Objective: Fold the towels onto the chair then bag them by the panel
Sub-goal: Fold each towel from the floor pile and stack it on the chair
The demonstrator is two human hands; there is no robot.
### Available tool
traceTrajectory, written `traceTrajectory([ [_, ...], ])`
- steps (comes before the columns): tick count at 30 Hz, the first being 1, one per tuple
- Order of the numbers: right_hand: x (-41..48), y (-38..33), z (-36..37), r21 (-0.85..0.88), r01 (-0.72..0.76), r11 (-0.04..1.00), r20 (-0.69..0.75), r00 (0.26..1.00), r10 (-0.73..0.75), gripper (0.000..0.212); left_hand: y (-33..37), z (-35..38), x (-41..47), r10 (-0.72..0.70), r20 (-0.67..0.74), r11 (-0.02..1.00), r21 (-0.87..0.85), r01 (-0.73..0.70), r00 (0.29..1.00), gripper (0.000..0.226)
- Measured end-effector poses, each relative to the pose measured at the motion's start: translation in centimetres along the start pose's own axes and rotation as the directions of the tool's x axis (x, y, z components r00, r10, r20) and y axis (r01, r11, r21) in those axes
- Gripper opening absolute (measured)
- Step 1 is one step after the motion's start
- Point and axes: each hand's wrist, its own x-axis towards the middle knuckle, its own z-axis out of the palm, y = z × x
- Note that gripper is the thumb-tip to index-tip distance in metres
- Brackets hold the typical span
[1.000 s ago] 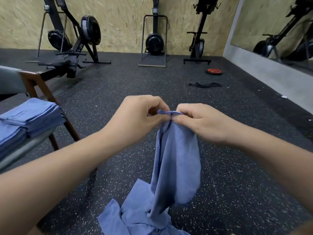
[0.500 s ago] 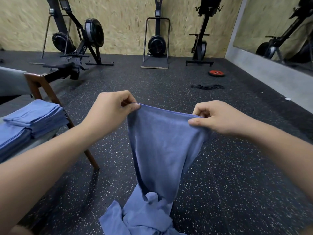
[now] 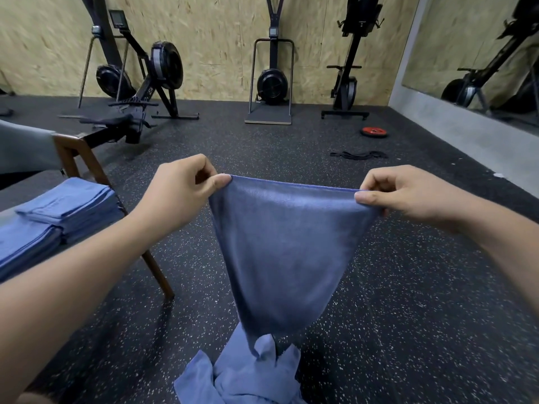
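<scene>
Left hand (image 3: 178, 196) and right hand (image 3: 408, 196) each pinched a top corner of the blue towel (image 3: 288, 252), held spread mid-air; loose towels (image 3: 248, 377) lay below on floor, folded stacks (image 3: 70, 205) on chair (image 3: 87, 164) at left.

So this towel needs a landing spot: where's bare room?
The chair is crowded: folded stacks cover most of what shows. Bare floor lies between the chair leg and the held towel, and right of it; a heap sits below.

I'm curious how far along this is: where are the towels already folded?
In the head view, the folded towels lie stacked on the chair at the left edge, left of the left hand pinching the hanging towel.
</scene>
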Motion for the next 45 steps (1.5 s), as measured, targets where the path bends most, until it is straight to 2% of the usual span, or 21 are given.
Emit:
traceTrajectory([
  [2,-0.2,-0.1,-0.2,0.135,-0.003,0.991,0.027,1.000,-0.001,0.023,-0.2,0.0,0.1,-0.038,0.007,0.999,-0.028,0.038,0.999,0.036],
  [7,-0.3,-0.9,0.7,0.331,0.010,0.944,-0.091,0.996,0.022,0.023,-0.8,0.3,0.0,-0.138,0.059,0.968,-0.203,0.148,0.989,0.041],
  [12,-0.2,-2.3,1.4,0.495,-0.016,0.869,-0.109,0.991,0.080,0.020,-0.2,0.0,-0.2,-0.141,0.090,0.955,-0.252,0.159,0.986,0.041],
  [14,-0.3,-3.0,1.9,0.550,-0.019,0.835,-0.103,0.991,0.090,0.014,0.2,0.1,-0.3,-0.160,0.118,0.918,-0.349,0.191,0.980,0.040],
  [17,-0.7,-4.2,3.3,0.583,0.004,0.812,-0.099,0.993,0.066,0.022,1.8,0.4,-0.8,-0.144,0.212,0.820,-0.521,0.237,0.967,0.034],
  [19,-1.1,-5.0,4.2,0.578,0.029,0.815,-0.082,0.996,0.023,0.017,3.2,0.5,-1.4,-0.101,0.272,0.777,-0.579,0.247,0.957,0.026],
  [21,-1.6,-5.7,4.9,0.559,0.050,0.828,-0.058,0.998,-0.020,0.003,4.3,0.5,-1.9,-0.048,0.322,0.759,-0.604,0.244,0.946,0.020],
  [25,-2.3,-6.6,5.8,0.591,0.036,0.806,0.064,0.994,-0.092,0.024,5.9,0.5,-2.9,0.034,0.389,0.766,-0.602,0.226,0.921,0.013],
  [29,-2.8,-7.1,6.4,0.447,0.128,0.885,0.129,0.970,-0.205,0.021,7.2,0.3,-3.7,0.141,0.342,0.818,-0.568,0.085,0.929,0.011],
  [34,-3.0,-7.6,6.7,0.289,0.235,0.928,0.031,0.967,-0.254,0.007,8.1,0.0,-4.0,0.166,0.243,0.829,-0.559,-0.002,0.956,0.019],
  [39,-3.2,-8.1,7.2,0.224,0.303,0.926,0.008,0.950,-0.313,0.007,8.3,0.1,-4.3,0.230,0.197,0.812,-0.579,-0.076,0.953,0.017],
  [45,-3.2,-8.0,7.6,0.151,0.312,0.938,-0.047,0.950,-0.308,0.013,8.8,0.1,-4.7,0.242,0.216,0.797,-0.601,-0.066,0.946,0.009],
])
